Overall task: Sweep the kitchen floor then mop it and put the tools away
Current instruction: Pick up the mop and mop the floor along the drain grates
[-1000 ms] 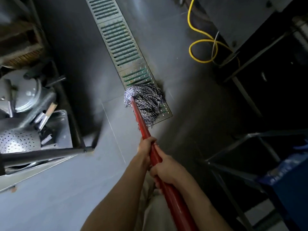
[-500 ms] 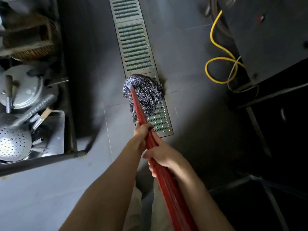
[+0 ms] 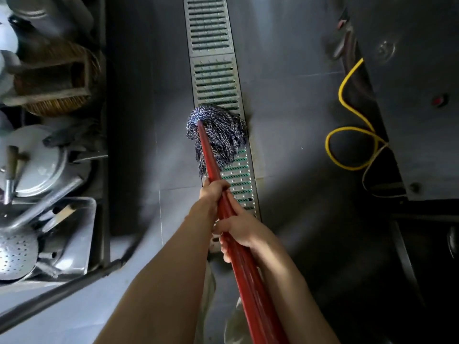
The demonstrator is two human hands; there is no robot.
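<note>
Mop head (image 3: 218,135) slid further up drain grate (image 3: 213,78); your left hand (image 3: 214,191) & right hand (image 3: 238,229) grip the handle (image 3: 223,207). Strands could snag in slots if you drag hard.

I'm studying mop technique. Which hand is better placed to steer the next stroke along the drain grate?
Probably the left hand: it grips the red mop handle lower down, nearer the blue-and-white string mop head on the metal drain grate. The right hand grips higher.
</note>
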